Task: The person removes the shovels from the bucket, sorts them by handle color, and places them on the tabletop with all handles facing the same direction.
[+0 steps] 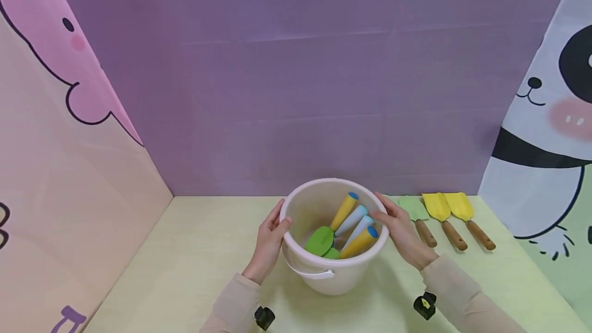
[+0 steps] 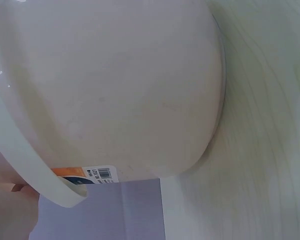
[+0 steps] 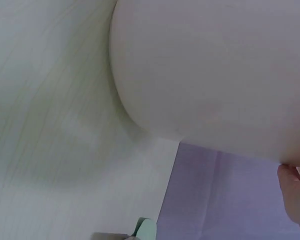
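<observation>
A pale pinkish-white bucket [image 1: 339,277] stands on the table, its white bail [image 1: 314,274] hanging down at the front. Inside lean several small toy spades: yellow handles [image 1: 344,210] with blue ends, light blue handles [image 1: 352,220], and a rounded green blade [image 1: 319,241]; the other blades are mostly hidden. My left hand [image 1: 267,244] grips the rim at the left, thumb over the edge. On the opposite side my right hand [image 1: 407,233] holds the rim, thumb lying over it. The left wrist view shows the bucket's wall with a barcode sticker [image 2: 104,174].
Right of the bucket lie a green shovel [image 1: 413,208] and two yellow shovels [image 1: 436,204], all with wooden handles, near the back of the table [image 1: 185,271]. A purple backdrop [image 1: 287,91] rises behind, with printed panels at both sides.
</observation>
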